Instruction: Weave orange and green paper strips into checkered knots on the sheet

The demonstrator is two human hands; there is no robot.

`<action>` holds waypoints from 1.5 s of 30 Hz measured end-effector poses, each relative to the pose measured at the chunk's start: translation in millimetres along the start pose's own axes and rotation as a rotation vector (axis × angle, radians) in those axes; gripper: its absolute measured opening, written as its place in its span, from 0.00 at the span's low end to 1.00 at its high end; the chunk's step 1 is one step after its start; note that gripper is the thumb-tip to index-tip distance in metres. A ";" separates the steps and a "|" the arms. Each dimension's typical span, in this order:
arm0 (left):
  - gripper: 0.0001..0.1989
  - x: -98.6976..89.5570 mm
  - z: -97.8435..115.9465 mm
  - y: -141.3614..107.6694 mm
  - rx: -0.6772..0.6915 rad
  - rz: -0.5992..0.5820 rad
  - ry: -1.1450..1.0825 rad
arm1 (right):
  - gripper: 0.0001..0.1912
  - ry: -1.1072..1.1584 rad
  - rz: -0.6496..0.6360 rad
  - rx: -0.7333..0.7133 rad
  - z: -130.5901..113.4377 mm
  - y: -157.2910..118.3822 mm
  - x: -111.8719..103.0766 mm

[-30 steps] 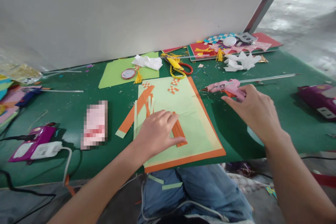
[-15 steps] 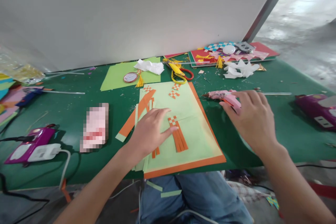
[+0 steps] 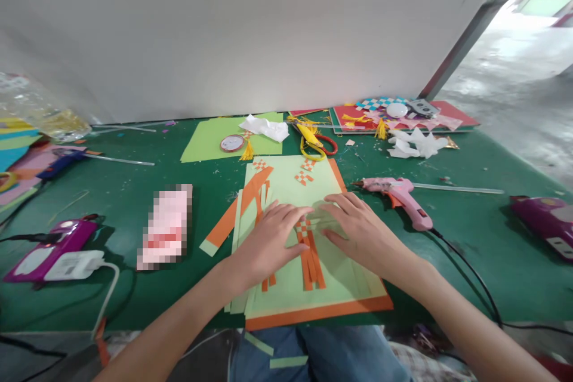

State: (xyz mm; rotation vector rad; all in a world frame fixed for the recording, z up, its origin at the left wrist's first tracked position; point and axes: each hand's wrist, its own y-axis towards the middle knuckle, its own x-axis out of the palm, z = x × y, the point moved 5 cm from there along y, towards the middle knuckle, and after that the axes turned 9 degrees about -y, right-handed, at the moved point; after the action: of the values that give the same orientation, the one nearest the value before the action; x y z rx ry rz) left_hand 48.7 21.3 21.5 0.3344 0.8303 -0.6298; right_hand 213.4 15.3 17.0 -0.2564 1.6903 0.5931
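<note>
My left hand (image 3: pixel 275 239) hovers over the left part of a pale green sheet (image 3: pixel 353 274), fingers apart and nothing seen in them. From the right, my right hand (image 3: pixel 358 230) reaches over the same sheet, its fingers spread. Between the two hands lies a small woven orange and green piece (image 3: pixel 308 256) with loose orange strips. A long orange strip (image 3: pixel 224 224) slants beside my left hand, and other narrow strips are partly hidden under it. Small checkered pieces (image 3: pixel 304 177) rest near the sheet's top.
A pink glue gun (image 3: pixel 409 194) lies right of the sheet, its cable running off the table's front edge. Scissors (image 3: pixel 313 142), a round tin (image 3: pixel 232 143) and tissue (image 3: pixel 265 128) are behind. Purple power strips (image 3: pixel 58 248) sit left and right, with a blurred pink object (image 3: pixel 165 227) nearer.
My right hand has moved left from the glue gun to above the sheet, leaving the gun lying on the table. My left hand stays over the strips. The view has shifted slightly.
</note>
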 end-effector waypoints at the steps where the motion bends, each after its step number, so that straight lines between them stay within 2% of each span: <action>1: 0.30 -0.4 0.1 -0.3 0.004 -0.008 -0.018 | 0.13 0.025 -0.002 0.002 0.6 1.3 0.5; 4: 0.30 -2.7 0.0 -1.6 -0.020 -0.032 -0.097 | 0.02 0.138 -0.006 0.066 5.3 4.0 2.9; 5: 0.30 -3.7 -0.2 -1.9 -0.033 -0.038 -0.140 | 0.01 0.196 -0.017 0.108 7.7 4.6 3.9; 9: 0.31 -7.4 -5.8 -0.5 -0.124 -0.014 -0.382 | 0.06 0.462 -0.138 0.301 16.4 4.7 7.7; 11: 0.27 -8.3 -10.9 1.3 -0.194 0.032 -0.513 | 0.08 0.578 -0.213 0.368 17.5 3.8 8.0; 14: 0.20 -8.3 -14.8 4.8 -0.261 0.068 -0.659 | 0.11 0.692 -0.270 0.405 16.6 1.6 5.7; 17: 0.20 -11.2 -14.6 9.9 -0.270 0.058 -0.698 | 0.11 0.712 -0.256 0.409 17.3 -3.2 1.9; 19: 0.21 -14.7 -15.3 14.6 -0.267 0.029 -0.684 | 0.09 0.723 -0.245 0.423 18.6 -9.2 1.1; 24: 0.23 -19.4 -19.4 29.5 -0.211 -0.167 -0.633 | 0.10 0.818 -0.278 0.454 17.4 -28.4 5.6; 26: 0.24 -19.5 -22.3 34.2 -0.205 -0.216 -0.643 | 0.11 0.781 -0.280 0.442 16.4 -33.7 5.4; 29: 0.23 -18.5 -26.5 38.5 -0.207 -0.216 -0.651 | 0.12 0.611 -0.226 0.390 17.6 -37.0 -1.7; 33: 0.22 -15.1 -30.5 39.5 -0.211 -0.159 -0.673 | 0.13 0.306 -0.102 0.348 23.3 -37.9 -17.0; 37: 0.20 -17.0 -34.0 38.5 -0.186 -0.027 -0.606 | 0.12 0.111 -0.044 0.288 20.4 -37.1 -21.1; 41: 0.11 -22.4 -26.9 35.0 -0.039 0.053 -0.312 | 0.09 0.046 -0.065 0.228 10.0 -36.6 -13.1; 45: 0.10 -14.6 -14.6 28.9 0.180 -0.063 -0.106 | 0.07 0.022 -0.030 0.167 -3.2 -39.0 -11.6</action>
State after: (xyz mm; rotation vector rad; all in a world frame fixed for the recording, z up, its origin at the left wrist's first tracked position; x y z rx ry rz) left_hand 51.2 56.6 24.4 0.4358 0.6864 -0.7766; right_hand 231.9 -21.0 19.2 -0.1685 1.7429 0.4257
